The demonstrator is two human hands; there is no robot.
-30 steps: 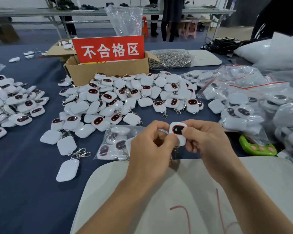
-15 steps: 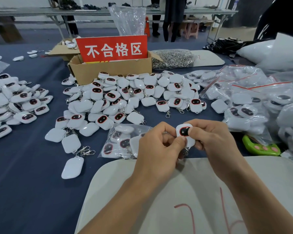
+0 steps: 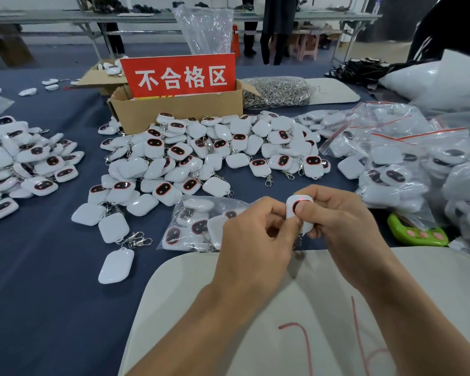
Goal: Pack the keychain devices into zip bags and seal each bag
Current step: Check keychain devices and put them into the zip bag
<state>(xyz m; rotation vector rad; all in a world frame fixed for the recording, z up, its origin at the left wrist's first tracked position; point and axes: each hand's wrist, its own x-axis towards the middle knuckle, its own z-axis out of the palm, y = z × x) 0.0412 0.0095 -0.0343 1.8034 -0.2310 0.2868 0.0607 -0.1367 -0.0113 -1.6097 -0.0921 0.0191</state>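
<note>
Head view of a packing bench covered in dark blue cloth (image 3: 38, 280). Both hands meet over the near centre of the bench and hold one small white rounded-square keychain device with a red-ringed dark face (image 3: 296, 206). The left hand (image 3: 255, 240) pinches the device's lower left edge between thumb and forefinger. The right hand (image 3: 337, 221) grips its right side, with the thumb laid across the dark face. The device is upright, face toward the camera, clear of the bench, and a small red dot shows near its top edge.

Just beyond the left hand lies a clear plastic zip bag holding several white devices (image 3: 196, 223); whether its mouth is sealed cannot be told. Behind it spreads a large loose heap of white keychain devices with metal clasps (image 3: 201, 158), and a second loose heap of the same devices (image 3: 25, 164) lies at far left. A brown cardboard box (image 3: 179, 112) stands behind the central heap, bearing a red sign with white characters (image 3: 179, 74). To the right are filled clear zip bags with red seal strips (image 3: 404, 164) and, near them, a green plastic gadget with pink buttons (image 3: 415, 234). A pale board with red pen marks (image 3: 269, 316) lies under the forearms.
</note>
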